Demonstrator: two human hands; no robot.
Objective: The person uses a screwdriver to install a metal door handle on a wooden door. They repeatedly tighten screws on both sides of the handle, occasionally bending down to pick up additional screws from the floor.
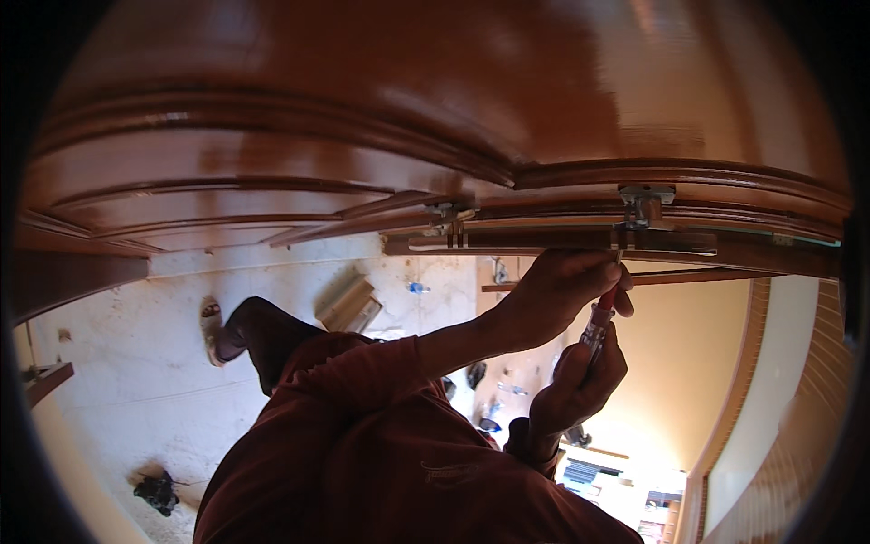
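A screwdriver [594,332] with a clear and red handle points up at the edge of a polished brown wooden panel [562,100]. My right hand [584,381] is wrapped round the clear handle from below. Higher up, the fingers of my left hand [566,281] pinch the tool around its shaft and the red part. The shaft's upper end meets the edge just below a metal fitting [645,208]; my fingers and shadow hide the exact contact. Further left along the same edge sits a second metal fitting [446,216].
Below lies a pale, dusty floor [181,363] with a wooden block or box [349,304] and a dark crumpled thing [157,492]. A narrow wooden strip [689,277] runs beneath the panel edge. At lower right, shelves with several items [594,476] show in bright light.
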